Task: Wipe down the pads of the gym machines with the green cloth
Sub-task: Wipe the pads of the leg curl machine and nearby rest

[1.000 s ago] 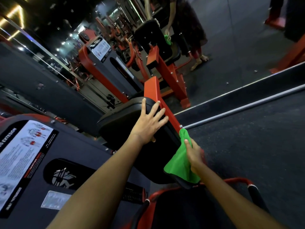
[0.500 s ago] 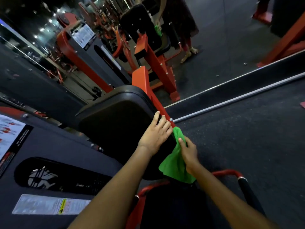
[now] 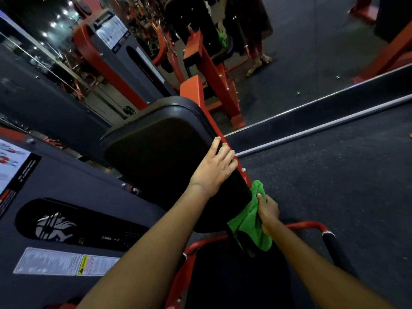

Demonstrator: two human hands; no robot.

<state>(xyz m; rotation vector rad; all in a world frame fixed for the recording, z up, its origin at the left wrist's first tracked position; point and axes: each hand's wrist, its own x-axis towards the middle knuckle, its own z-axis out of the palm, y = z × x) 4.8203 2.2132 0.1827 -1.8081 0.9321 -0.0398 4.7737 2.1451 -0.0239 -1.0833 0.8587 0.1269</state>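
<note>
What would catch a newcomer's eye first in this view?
The bright green cloth, bunched in the right hand against the lower right edge of the big black padded backrest at centre. The left hand rests on that pad's right edge. Behind, a wall mirror reflects the orange machine frames.

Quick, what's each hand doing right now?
Left hand: open, fingers resting on the black back pad.
Right hand: gripping the green cloth against the pad's edge.
</note>
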